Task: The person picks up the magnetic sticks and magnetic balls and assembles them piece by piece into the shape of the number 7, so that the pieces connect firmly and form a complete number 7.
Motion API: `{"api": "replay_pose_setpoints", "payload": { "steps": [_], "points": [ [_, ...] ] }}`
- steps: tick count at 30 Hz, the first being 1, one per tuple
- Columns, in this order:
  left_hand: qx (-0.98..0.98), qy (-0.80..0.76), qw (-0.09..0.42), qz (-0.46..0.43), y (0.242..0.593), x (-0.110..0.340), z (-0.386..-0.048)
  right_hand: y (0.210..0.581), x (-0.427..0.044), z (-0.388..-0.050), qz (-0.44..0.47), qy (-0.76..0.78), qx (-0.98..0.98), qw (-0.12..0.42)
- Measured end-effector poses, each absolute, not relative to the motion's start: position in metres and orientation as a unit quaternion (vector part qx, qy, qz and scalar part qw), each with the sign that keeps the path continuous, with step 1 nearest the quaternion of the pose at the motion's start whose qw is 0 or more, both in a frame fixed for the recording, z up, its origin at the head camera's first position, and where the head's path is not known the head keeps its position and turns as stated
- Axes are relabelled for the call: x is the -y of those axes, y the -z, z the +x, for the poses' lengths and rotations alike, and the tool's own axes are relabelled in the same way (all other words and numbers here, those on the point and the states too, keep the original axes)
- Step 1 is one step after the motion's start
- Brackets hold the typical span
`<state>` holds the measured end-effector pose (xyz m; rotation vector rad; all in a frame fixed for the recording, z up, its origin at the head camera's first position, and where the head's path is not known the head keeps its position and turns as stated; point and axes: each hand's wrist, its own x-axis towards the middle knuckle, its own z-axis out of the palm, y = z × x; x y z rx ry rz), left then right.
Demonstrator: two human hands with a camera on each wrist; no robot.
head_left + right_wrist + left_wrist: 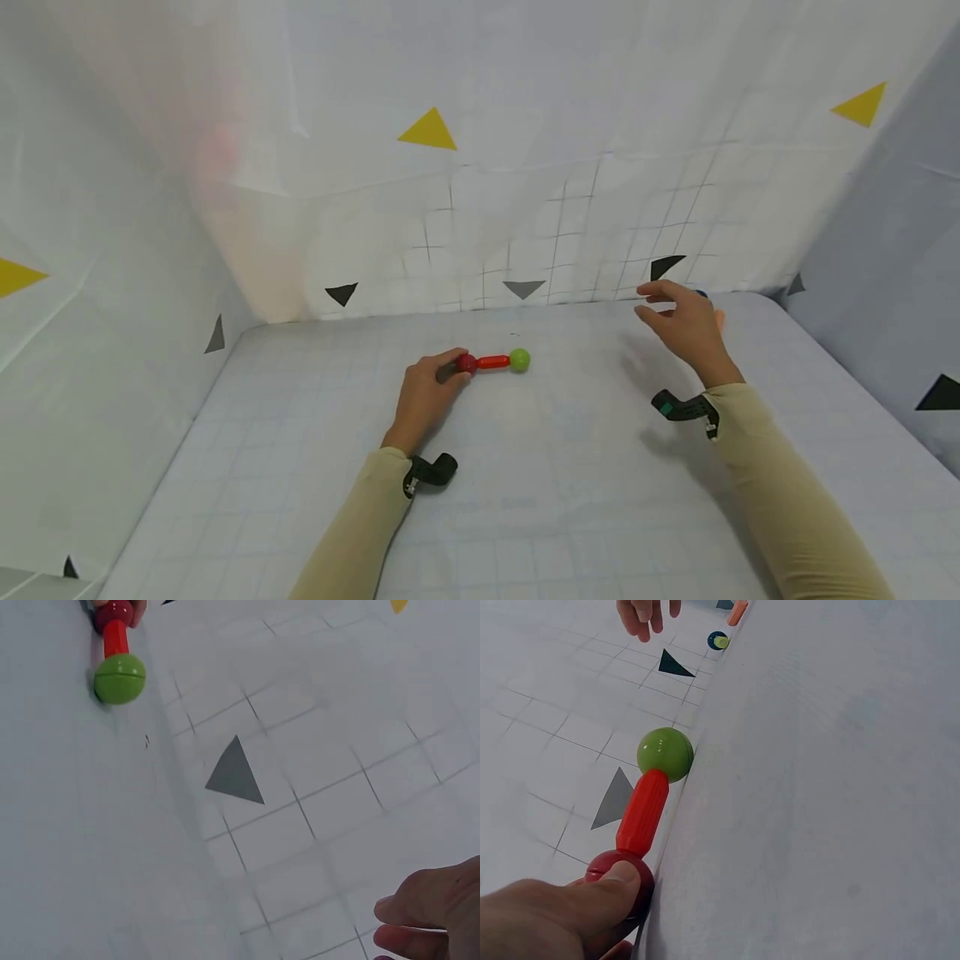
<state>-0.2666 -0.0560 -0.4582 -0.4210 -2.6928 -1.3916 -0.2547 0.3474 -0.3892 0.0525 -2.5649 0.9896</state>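
Because the left hand (426,393) pinches only the dark red ball (467,363) at one end of the joined toy, the red bar (493,362) and green ball (520,360) stretch out beyond its grip, so a twist or sideways knock could swing that far end or, if the joints are loose, part the pieces. A smooth, round ball might also slip from the fingertips and roll over the worktop (570,467). The toy points from the left hand toward the person's right, its green end well apart from the right hand (684,327), which hovers with thumb and fingers apart, nothing visibly held; a careless sweep there could bump the nearby blue piece (702,293) and orange piece (720,320), both partly hidden behind it.
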Motion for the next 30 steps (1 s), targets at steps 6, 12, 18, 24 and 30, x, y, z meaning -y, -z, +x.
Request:
{"api": "replay_pose_setpoints", "payload": {
  "steps": [6,12,18,24,30],
  "points": [
    [0.880,0.450,0.043,-0.141,0.458,0.054,-0.266,0.392,-0.375,-0.257,-0.028,-0.318,0.928,0.192],
    [0.882,0.447,0.044,-0.141,0.457,0.056,-0.265,0.401,-0.403,-0.258,-0.074,-0.297,0.940,0.149],
    [0.882,0.447,0.047,-0.142,0.457,0.058,-0.265,0.409,-0.421,-0.263,-0.104,-0.269,0.953,0.096],
    [0.884,0.445,0.049,-0.137,0.458,0.060,-0.265,0.414,-0.432,-0.266,-0.124,-0.259,0.956,0.064],
    [0.884,0.445,0.048,-0.136,0.455,0.056,-0.264,0.420,-0.448,-0.265,-0.102,-0.264,0.957,0.063]
  ]
}}
